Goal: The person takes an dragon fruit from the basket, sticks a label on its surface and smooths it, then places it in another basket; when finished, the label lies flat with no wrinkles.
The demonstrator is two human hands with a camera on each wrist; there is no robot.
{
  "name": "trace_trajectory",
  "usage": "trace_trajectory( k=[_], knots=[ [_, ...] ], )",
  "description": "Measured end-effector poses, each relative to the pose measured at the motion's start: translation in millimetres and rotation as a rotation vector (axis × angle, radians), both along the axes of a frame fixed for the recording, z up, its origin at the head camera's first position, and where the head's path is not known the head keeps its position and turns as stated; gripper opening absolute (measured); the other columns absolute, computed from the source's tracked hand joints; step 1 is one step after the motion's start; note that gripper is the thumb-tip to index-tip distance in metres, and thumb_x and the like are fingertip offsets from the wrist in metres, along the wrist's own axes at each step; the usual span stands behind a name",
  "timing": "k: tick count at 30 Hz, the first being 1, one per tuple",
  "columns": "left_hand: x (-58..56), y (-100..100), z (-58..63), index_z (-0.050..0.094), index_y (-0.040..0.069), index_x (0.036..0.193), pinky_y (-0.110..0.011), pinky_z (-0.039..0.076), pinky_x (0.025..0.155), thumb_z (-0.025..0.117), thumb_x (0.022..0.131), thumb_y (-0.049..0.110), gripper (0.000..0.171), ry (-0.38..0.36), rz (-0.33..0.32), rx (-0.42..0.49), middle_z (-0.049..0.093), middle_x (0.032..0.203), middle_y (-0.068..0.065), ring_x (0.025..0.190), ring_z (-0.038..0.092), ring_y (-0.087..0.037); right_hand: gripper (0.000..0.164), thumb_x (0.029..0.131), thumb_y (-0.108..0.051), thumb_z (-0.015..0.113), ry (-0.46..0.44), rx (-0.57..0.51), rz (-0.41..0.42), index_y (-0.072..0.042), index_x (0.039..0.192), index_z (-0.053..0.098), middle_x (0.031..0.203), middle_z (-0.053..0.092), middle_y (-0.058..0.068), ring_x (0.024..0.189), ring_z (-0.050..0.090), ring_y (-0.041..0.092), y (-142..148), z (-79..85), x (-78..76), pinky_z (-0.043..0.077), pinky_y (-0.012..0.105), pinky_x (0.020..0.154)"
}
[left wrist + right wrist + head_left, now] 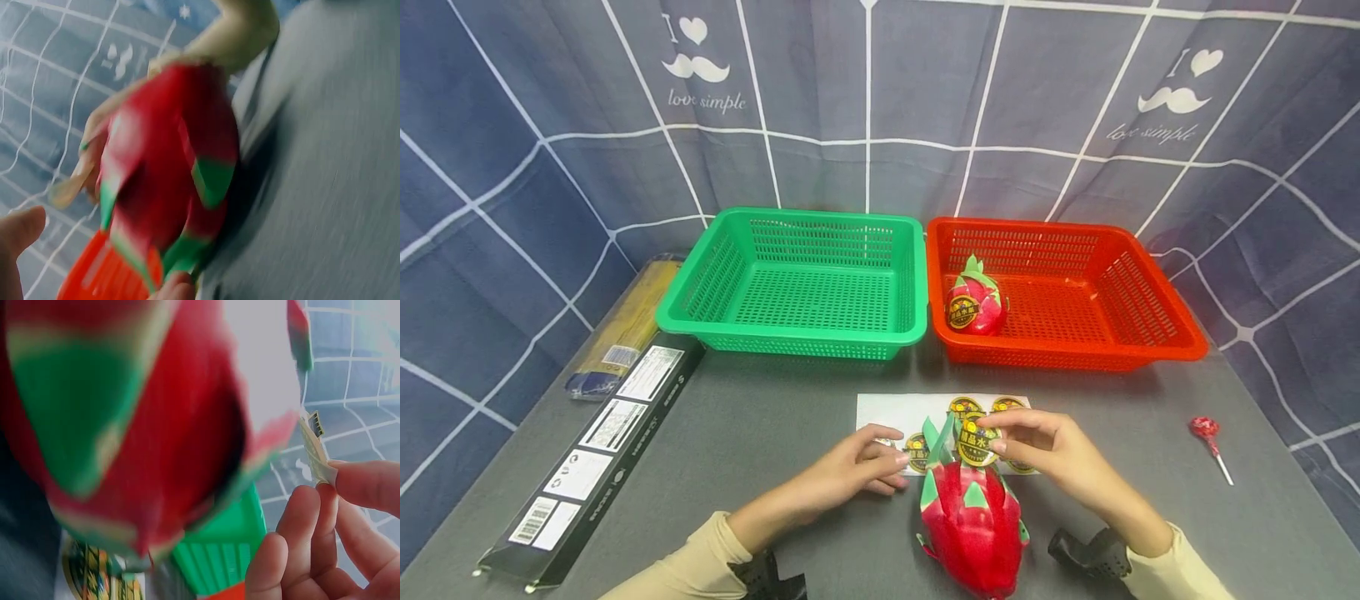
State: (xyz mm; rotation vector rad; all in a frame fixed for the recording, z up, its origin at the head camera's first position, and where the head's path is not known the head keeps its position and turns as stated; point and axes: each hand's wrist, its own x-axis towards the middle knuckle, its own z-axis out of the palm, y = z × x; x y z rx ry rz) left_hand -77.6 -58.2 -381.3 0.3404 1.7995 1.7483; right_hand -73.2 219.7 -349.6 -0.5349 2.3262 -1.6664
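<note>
Two hands meet over the dragon fruit (972, 521) lying on the table's near edge: the right hand (1060, 454) pinches a round sticker (976, 443), while the left hand (857, 467), fingers curled, seemingly presses the sticker sheet (895, 412). Beyond, a red basket (1157, 333) holds another fruit (974, 302).

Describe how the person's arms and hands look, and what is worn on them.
Both hands, left hand and right hand, are bare, without gloves or rings. Each arm has a long beige sleeve. A black camera mount sits at each wrist.
</note>
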Motion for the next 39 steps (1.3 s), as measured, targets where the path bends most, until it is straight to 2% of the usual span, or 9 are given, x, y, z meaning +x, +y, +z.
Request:
trace_trajectory(
  k=[2, 5, 9, 12, 18, 24, 29, 33, 39],
  knots=[
    [7.3, 5.9, -0.4, 0.034, -0.002, 0.127, -0.038, 0.052, 0.079, 0.058, 0.088, 0.026, 0.054, -0.038, -0.023, 0.008, 0.059, 0.112, -0.023, 0.09, 0.065, -0.027, 0.028, 0.084, -0.008, 0.061, 0.015, -0.024, 0.026, -0.003, 0.112, 0.061, 0.103, 0.063, -0.009, 0.083, 0.063, 0.008, -1.6, -0.2, 5.2, 0.053, 0.028, 0.07],
    [16.8, 14.4, -2.6, 0.032, 0.001, 0.128, -0.038, 0.053, 0.077, 0.06, 0.086, 0.025, 0.056, -0.063, -0.023, 0.017, 0.06, 0.109, -0.016, 0.087, 0.064, -0.019, 0.027, 0.084, -0.006, 0.06, 0.027, -0.046, 0.061, -0.002, 0.111, 0.061, 0.105, 0.063, -0.008, 0.084, 0.063, 0.007, -4.7, -1.4, 11.7, 0.053, 0.027, 0.071],
    [26.6, 23.5, -6.9, 0.03, 0.002, 0.129, -0.036, 0.053, 0.076, 0.063, 0.084, 0.023, 0.059, -0.085, -0.006, 0.045, 0.06, 0.104, -0.013, 0.083, 0.063, -0.015, 0.026, 0.085, -0.009, 0.06, -0.014, -0.009, 0.061, -0.009, 0.111, 0.062, 0.099, 0.063, -0.007, 0.081, 0.061, 0.008, -7.9, -2.1, 20.1, 0.052, 0.027, 0.065],
    [31.4, 27.0, -9.4, 0.029, 0.006, 0.129, -0.034, 0.053, 0.074, 0.067, 0.081, 0.025, 0.064, -0.077, -0.016, 0.021, 0.059, 0.102, -0.011, 0.082, 0.064, -0.014, 0.025, 0.085, -0.009, 0.06, 0.027, 0.017, 0.058, -0.011, 0.109, 0.063, 0.093, 0.062, -0.004, 0.081, 0.058, 0.008, -9.7, -2.4, 26.0, 0.051, 0.026, 0.067],
    [36.3, 33.6, -10.5, 0.023, 0.015, 0.134, -0.031, 0.052, 0.072, 0.072, 0.075, 0.034, 0.079, -0.069, -0.028, -0.051, 0.056, 0.105, -0.007, 0.085, 0.064, -0.016, 0.025, 0.083, -0.004, 0.062, 0.207, 0.011, 0.034, -0.011, 0.107, 0.064, 0.09, 0.061, -0.002, 0.082, 0.056, 0.01, -13.0, -0.6, 36.1, 0.048, 0.023, 0.076],
    [39.2, 46.4, -9.2, 0.021, 0.014, 0.136, -0.035, 0.054, 0.064, 0.071, 0.075, 0.032, 0.081, -0.087, 0.045, -0.046, 0.053, 0.104, -0.008, 0.079, 0.063, -0.017, 0.026, 0.081, 0.001, 0.062, 0.275, -0.023, -0.02, -0.009, 0.105, 0.064, 0.096, 0.063, -0.001, 0.087, 0.058, 0.009, -14.5, 1.1, 41.0, 0.05, 0.022, 0.075],
    [37.3, 53.5, -6.7, 0.023, 0.013, 0.134, -0.039, 0.054, 0.057, 0.07, 0.074, 0.037, 0.08, -0.124, 0.082, -0.057, 0.051, 0.105, -0.01, 0.076, 0.062, -0.018, 0.028, 0.079, 0.001, 0.064, 0.31, 0.018, -0.08, -0.01, 0.105, 0.064, 0.097, 0.063, -0.001, 0.088, 0.058, 0.006, -12.2, 2.4, 43.5, 0.048, 0.02, 0.074],
    [37.3, 55.1, -5.1, 0.028, 0.013, 0.13, -0.036, 0.054, 0.06, 0.07, 0.073, 0.04, 0.075, -0.102, 0.081, -0.064, 0.051, 0.105, -0.01, 0.08, 0.061, -0.018, 0.029, 0.078, -0.001, 0.066, 0.333, 0.057, -0.134, -0.012, 0.105, 0.065, 0.096, 0.062, -0.002, 0.084, 0.058, 0.006, -10.6, 4.9, 45.0, 0.048, 0.021, 0.072],
    [40.2, 57.8, -4.8, 0.032, 0.01, 0.128, -0.03, 0.05, 0.069, 0.067, 0.073, 0.042, 0.073, 0.016, 0.1, -0.122, 0.056, 0.102, -0.006, 0.087, 0.055, -0.015, 0.03, 0.077, -0.001, 0.067, 0.347, 0.091, -0.201, -0.012, 0.105, 0.065, 0.09, 0.062, -0.003, 0.082, 0.057, 0.006, -8.5, 9.7, 44.9, 0.047, 0.017, 0.075]
  ],
)
